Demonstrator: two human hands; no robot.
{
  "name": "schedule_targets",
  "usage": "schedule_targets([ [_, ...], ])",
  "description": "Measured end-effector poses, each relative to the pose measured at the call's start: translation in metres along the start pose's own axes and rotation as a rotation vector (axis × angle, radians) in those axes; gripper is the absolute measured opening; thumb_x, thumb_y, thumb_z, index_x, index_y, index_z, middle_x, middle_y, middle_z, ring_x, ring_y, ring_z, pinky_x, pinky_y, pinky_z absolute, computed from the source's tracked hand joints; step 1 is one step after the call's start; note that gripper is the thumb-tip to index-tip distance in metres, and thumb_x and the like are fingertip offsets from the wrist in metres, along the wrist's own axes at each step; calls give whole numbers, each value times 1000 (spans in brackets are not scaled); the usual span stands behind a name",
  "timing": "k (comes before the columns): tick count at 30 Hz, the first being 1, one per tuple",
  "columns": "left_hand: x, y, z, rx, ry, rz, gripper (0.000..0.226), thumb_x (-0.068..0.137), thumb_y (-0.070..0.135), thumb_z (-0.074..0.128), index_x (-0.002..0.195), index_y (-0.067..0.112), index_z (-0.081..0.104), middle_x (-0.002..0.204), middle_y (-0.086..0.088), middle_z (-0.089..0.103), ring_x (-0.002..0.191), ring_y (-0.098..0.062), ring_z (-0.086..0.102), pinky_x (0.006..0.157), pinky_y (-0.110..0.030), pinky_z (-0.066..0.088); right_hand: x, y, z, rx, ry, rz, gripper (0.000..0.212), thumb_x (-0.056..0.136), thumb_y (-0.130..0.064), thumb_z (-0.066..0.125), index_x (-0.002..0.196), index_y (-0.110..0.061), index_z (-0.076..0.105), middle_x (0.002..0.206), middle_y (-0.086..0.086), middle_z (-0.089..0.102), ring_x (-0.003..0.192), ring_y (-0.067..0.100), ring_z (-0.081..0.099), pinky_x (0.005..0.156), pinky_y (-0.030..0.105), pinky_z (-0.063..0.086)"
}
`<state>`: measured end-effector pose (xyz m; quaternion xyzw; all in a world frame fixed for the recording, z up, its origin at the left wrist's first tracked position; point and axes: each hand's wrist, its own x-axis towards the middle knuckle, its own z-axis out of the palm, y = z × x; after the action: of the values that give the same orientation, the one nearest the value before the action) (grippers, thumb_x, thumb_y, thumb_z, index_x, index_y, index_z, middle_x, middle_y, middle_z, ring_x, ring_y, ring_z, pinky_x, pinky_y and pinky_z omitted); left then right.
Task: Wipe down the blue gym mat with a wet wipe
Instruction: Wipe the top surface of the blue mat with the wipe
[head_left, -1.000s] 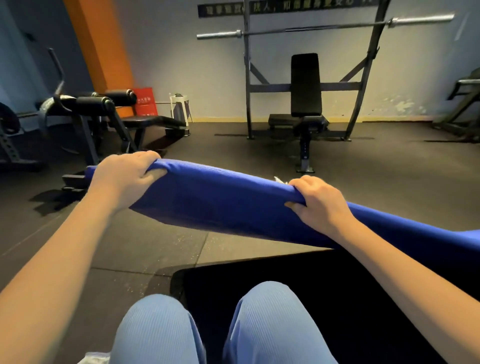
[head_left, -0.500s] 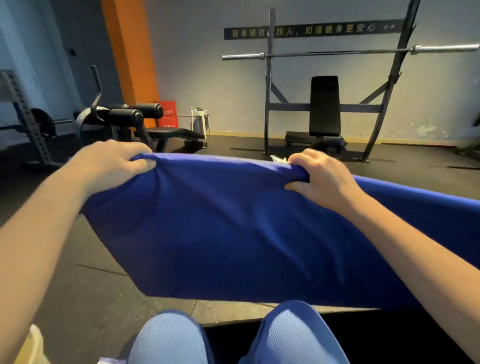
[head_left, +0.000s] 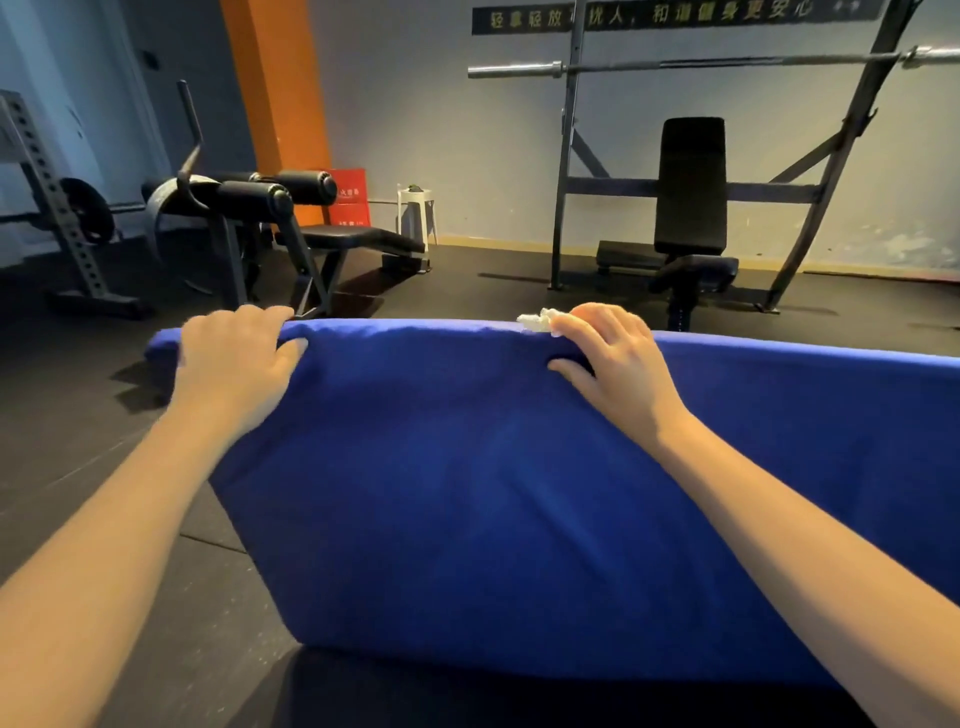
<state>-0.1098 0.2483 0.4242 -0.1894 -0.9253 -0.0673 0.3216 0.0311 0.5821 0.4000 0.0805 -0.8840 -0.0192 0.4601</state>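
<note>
Blue mat (head_left: 493, 493) is held upright on edge, with both hands on its top edge. The left hand (head_left: 234, 358) grips that edge near the mat's left end, fingers hooked over the far side and thumb pressed on the near face. The right hand (head_left: 613, 364) grips it the same way further along. A crumpled white wet wipe (head_left: 537, 321) is bunched at its index fingertip, against the edge. I judge this step to be turning or repositioning the mat, not wiping. Next it needs laying flat, so the right hand can release the edge and rub with the wipe.
</note>
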Motion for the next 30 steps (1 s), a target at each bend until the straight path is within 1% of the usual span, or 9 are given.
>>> schedule_targets([
  [4, 11, 29, 53, -121, 20, -80, 58, 95, 24, 51, 147, 8, 29, 153, -12, 29, 144, -35, 16, 115, -54, 7, 2, 6, 50, -7, 171, 50, 29, 95, -16, 49, 121, -8, 59, 119, 10, 59, 110, 28, 53, 96, 41, 43],
  [7, 10, 55, 91, -161, -22, -77, 70, 97, 31, 48, 153, 11, 12, 162, -8, 3, 148, -31, -5, 116, -52, 2, -3, 12, 86, 9, 240, 83, 28, 96, -15, 44, 112, -8, 65, 114, 10, 62, 107, 29, 56, 93, 40, 45],
  [10, -5, 80, 139, -146, -139, -26, 72, 98, 37, 46, 154, 15, 8, 162, -6, -2, 148, -29, -5, 117, -50, 6, -27, 19, 126, 71, 228, 54, 19, 94, -3, 51, 97, -11, 68, 94, 4, 65, 86, 26, 58, 73, 41, 48],
  [13, -40, 101, 202, -106, -287, 71, 71, 93, 35, 58, 152, 12, 25, 161, -8, 14, 147, -32, 14, 112, -53, 24, -69, 19, 165, 161, 104, 113, 20, 95, -6, 51, 99, -23, 61, 85, -5, 64, 77, 21, 57, 66, 35, 46],
  [16, -83, 121, 260, -155, -444, 143, 73, 75, 33, 79, 138, 9, 50, 151, -12, 37, 135, -37, 41, 92, -52, 48, -125, 16, 208, 166, -71, 220, 22, 80, 3, 66, 92, -16, 66, 82, -5, 64, 76, 22, 58, 58, 33, 49],
  [20, -160, 135, 336, -118, -835, 276, 68, 97, 40, 46, 154, 21, 13, 161, -2, -16, 148, -29, -7, 111, -41, 26, -203, 2, 260, 217, -368, 358, 25, 68, -3, 81, 81, -19, 66, 73, -9, 62, 67, 18, 57, 45, 23, 41],
  [25, -230, 125, 390, -83, -1151, 386, 87, 90, 53, 53, 154, 27, 1, 159, 5, -21, 147, -24, -17, 117, -50, 12, -285, -12, 308, 248, -672, 497, 25, 81, -13, 71, 70, -18, 48, 66, -10, 45, 64, 17, 47, 39, 19, 15],
  [27, -247, 124, 394, -38, -1222, 427, 99, 86, 56, 59, 154, 25, -5, 159, 5, -22, 147, -25, -17, 117, -53, 10, -312, -15, 316, 192, -860, 534, 18, 95, -17, 48, 77, -16, 46, 75, -3, 45, 73, 22, 41, 42, 25, 19],
  [30, -254, 123, 397, -12, -1201, 443, 107, 82, 56, 63, 154, 23, -9, 159, 3, -21, 147, -27, -16, 116, -53, 11, -336, -20, 321, 267, -955, 648, 15, 93, -16, 47, 85, -8, 57, 87, 8, 56, 85, 29, 51, 57, 34, 32],
])
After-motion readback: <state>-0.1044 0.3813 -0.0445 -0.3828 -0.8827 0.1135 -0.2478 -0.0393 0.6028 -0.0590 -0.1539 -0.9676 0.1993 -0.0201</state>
